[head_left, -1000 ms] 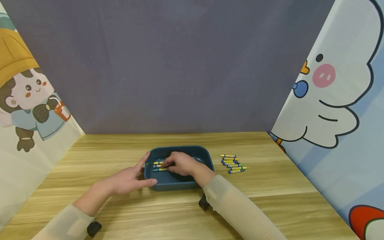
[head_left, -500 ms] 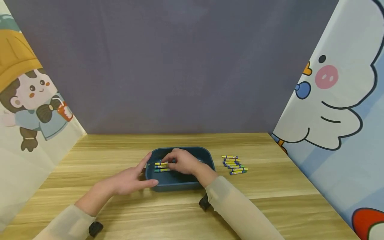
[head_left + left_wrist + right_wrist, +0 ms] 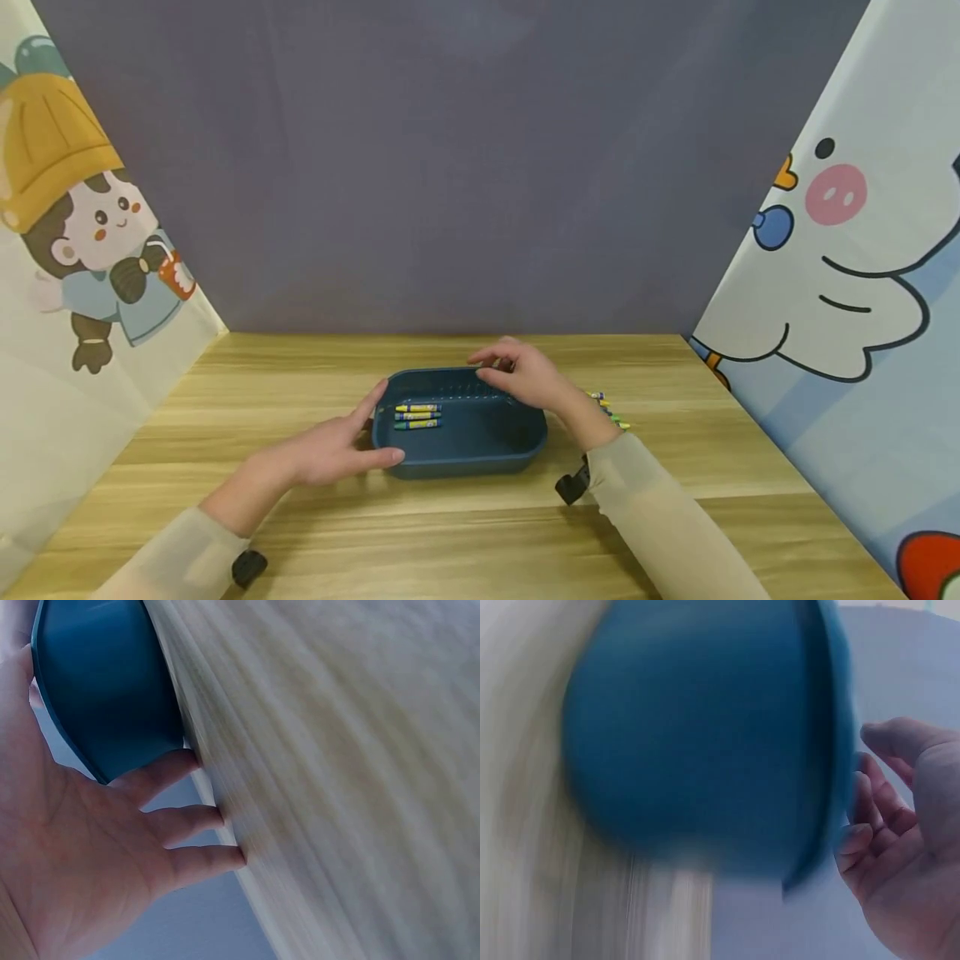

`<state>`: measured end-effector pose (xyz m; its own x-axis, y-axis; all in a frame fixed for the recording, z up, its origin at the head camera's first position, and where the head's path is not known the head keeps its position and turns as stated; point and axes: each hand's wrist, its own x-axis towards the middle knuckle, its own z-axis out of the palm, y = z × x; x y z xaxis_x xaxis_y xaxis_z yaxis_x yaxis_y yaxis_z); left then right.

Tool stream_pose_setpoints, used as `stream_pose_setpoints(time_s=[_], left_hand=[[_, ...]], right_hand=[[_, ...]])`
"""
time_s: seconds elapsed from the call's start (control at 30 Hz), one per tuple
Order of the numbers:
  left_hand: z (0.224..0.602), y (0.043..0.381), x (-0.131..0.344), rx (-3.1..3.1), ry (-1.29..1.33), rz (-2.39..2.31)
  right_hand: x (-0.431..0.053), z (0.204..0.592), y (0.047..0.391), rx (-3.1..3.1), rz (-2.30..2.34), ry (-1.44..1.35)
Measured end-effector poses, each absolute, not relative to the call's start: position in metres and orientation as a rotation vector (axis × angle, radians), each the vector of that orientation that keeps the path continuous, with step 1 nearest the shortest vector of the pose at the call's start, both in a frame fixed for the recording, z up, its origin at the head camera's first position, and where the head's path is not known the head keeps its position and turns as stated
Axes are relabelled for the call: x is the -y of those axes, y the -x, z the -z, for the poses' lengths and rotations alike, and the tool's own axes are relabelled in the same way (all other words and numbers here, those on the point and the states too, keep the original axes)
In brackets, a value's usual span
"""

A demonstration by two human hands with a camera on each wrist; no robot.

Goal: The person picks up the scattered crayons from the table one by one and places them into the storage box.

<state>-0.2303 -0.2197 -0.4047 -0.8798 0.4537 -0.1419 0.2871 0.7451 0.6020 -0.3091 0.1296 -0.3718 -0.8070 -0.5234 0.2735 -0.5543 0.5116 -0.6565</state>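
Note:
A dark blue, rounded rectangular box stands on the wooden table. Three crayons with yellow and blue wrappers lie side by side inside it, toward its left end. My left hand rests around that end with its fingers spread and straight, thumb at the front rim. In the left wrist view its lower fingertips reach down to the tabletop. Over the back right rim hovers my right hand, its fingers loosely bent and holding nothing. The right wrist view shows it beside the blurred box wall.
More crayons lie on the table to the right of the box, partly hidden behind my right wrist. A grey panel closes off the back of the table. Cartoon-printed panels flank both sides.
My right hand has left the crayons in the box and moved up and right to the rim. The three crayons now lie uncovered. My left hand keeps its place at the box.

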Motion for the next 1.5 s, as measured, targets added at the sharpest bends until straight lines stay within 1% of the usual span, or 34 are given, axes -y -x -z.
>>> stream_pose_setpoints(time_s=[0.17, 0.4, 0.63, 0.83, 1.5], left_hand=[[0.406, 0.231, 0.220, -2.679, -0.591, -0.846], [0.408, 0.231, 0.220, -2.684, -0.598, -0.850], [0.408, 0.230, 0.220, -2.683, -0.589, -0.849], [0.409, 0.229, 0.220, -2.672, -0.576, -0.866], [0.407, 0.230, 0.217, -2.690, -0.591, -0.854]], right_hand=[[-0.182, 0.376, 0.313, 2.716, -1.226, -0.796], [-0.253, 0.400, 0.325, 2.811, -1.298, -0.636], [-0.302, 0.417, 0.335, 2.980, -1.075, -0.585], [-0.316, 0.423, 0.344, 3.036, -1.001, -0.624], [-0.324, 0.426, 0.346, 3.060, -0.920, -0.649]])
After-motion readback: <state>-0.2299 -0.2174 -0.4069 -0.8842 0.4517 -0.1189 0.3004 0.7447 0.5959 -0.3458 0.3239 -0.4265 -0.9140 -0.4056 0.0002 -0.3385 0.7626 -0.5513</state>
